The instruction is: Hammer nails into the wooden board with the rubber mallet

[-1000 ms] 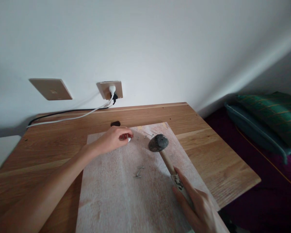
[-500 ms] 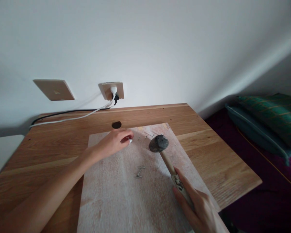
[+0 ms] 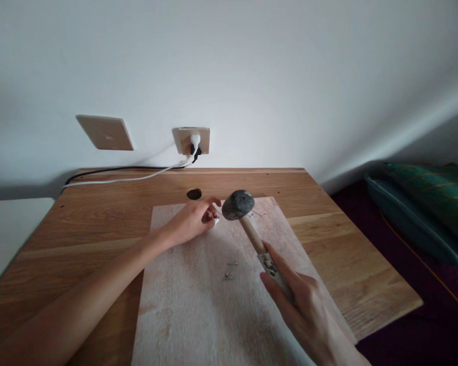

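Observation:
The wooden handle of a rubber mallet (image 3: 253, 235) with a dark head is wrapped by my right hand (image 3: 295, 292). Its head is raised above the far part of a pale, whitewashed board (image 3: 183, 284), just right of my left hand (image 3: 198, 216). That hand rests near the board's far edge, pinching a small white piece (image 3: 216, 221). Its index finger is lifted and bent away from the pinch. Several loose nails (image 3: 230, 270) lie mid-board between my hands. More thin nails (image 3: 257, 215) lie beyond the mallet head, partly hidden by it.
The board lies on a wooden desk (image 3: 339, 254) with a round cable hole (image 3: 194, 193). White and black cables (image 3: 137, 179) run along the back to a wall socket (image 3: 204, 133), beside a blank wall plate (image 3: 107, 133). Cushions (image 3: 423, 213) lie at the far right.
The mallet has risen and moved left, closer to my left hand. My left index finger has lifted, while the white piece stays pinched. The view has shifted slightly left.

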Demonstrator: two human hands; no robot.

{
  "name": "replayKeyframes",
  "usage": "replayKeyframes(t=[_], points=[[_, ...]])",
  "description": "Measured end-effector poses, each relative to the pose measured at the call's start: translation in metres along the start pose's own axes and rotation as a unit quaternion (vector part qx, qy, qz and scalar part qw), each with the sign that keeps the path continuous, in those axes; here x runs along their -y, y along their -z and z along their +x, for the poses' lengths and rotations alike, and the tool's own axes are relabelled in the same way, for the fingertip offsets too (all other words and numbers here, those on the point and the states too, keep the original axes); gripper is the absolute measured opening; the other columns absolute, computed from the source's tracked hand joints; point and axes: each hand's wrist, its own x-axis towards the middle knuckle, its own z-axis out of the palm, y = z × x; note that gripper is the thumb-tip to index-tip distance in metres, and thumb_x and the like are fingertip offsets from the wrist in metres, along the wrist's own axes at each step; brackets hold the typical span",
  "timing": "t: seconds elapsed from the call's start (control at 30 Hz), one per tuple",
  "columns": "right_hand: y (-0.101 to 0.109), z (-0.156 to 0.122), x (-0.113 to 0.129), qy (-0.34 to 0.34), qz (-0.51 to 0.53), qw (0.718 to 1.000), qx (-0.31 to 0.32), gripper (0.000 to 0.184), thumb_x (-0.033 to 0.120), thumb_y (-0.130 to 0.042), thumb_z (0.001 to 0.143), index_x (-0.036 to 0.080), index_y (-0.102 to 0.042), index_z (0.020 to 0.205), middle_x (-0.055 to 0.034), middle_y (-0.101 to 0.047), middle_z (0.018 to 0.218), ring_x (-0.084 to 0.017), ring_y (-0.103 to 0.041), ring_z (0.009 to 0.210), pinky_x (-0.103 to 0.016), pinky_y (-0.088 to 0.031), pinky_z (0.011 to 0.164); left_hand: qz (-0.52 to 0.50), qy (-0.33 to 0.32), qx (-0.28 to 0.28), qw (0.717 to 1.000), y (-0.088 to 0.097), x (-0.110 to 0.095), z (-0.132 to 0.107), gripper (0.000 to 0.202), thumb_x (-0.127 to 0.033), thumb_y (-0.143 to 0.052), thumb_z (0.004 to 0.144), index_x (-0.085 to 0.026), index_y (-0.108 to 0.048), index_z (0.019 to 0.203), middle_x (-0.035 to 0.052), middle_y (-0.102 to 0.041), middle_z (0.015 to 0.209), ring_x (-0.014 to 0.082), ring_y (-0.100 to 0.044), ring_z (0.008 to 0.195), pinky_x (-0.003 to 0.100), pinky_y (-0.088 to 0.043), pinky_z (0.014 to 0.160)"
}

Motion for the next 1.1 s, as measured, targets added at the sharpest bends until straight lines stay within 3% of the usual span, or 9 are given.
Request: replayKeyframes(t=[0.2, 0.4, 0.73, 0.87, 1.1], points=[[-0.002, 0.006, 0.003, 0.023, -0.018, 0.999, 0.028, 0.055, 0.042, -0.044, 0.111, 0.010, -0.054, 0.155, -0.0049, -0.075, 0.071, -0.020, -0.075, 0.060, -0.027, -0.061, 0.057, -0.008, 0.006, 0.001, 1.000, 0.000, 0.003, -0.001, 0.054, 0.000, -0.061, 0.076, -0.019, -0.054, 0.127, 0.0016, -0.077, 0.089, 0.0149, -0.069, 0.072, 0.027, -0.052, 0.068], [-0.002, 0.005, 0.004, 0.038, -0.043, 0.998, 0.038, 0.054, 0.040, -0.044, 0.111, 0.011, -0.052, 0.155, -0.0076, -0.078, 0.077, -0.021, -0.077, 0.064, -0.029, -0.064, 0.061, -0.012, -0.004, 0.004, 1.000, 0.000, 0.003, 0.000, 0.055, 0.002, -0.060, 0.075, -0.019, -0.056, 0.125, 0.0016, -0.077, 0.090, 0.0145, -0.068, 0.071, 0.026, -0.050, 0.066], [-0.012, 0.001, 0.004, 0.039, -0.052, 0.998, -0.027, 0.052, 0.039, -0.047, 0.110, 0.015, -0.054, 0.155, -0.0105, -0.083, 0.091, -0.024, -0.082, 0.076, -0.031, -0.067, 0.067, -0.023, -0.006, 0.002, 1.000, 0.001, 0.002, -0.001, 0.051, 0.001, -0.060, 0.078, -0.020, -0.057, 0.124, -0.0003, -0.074, 0.087, 0.0134, -0.067, 0.071, 0.026, -0.049, 0.067], [-0.011, 0.002, 0.003, 0.052, -0.052, 0.997, 0.010, 0.053, 0.035, -0.046, 0.110, 0.011, -0.051, 0.157, -0.0117, -0.083, 0.088, -0.023, -0.080, 0.071, -0.030, -0.067, 0.065, -0.035, 0.002, 0.005, 0.999, 0.001, 0.001, -0.001, 0.054, 0.001, -0.062, 0.076, -0.018, -0.057, 0.126, 0.0007, -0.075, 0.088, 0.0132, -0.067, 0.070, 0.025, -0.049, 0.065], [-0.010, 0.002, 0.003, 0.040, -0.052, 0.998, 0.020, 0.053, 0.037, -0.044, 0.111, 0.011, -0.050, 0.158, -0.0122, -0.082, 0.087, -0.023, -0.080, 0.069, -0.032, -0.066, 0.064, -0.029, 0.008, 0.003, 1.000, 0.001, 0.002, 0.001, 0.053, 0.002, -0.060, 0.076, -0.019, -0.058, 0.125, 0.0008, -0.076, 0.087, 0.0150, -0.069, 0.072, 0.026, -0.050, 0.067]])
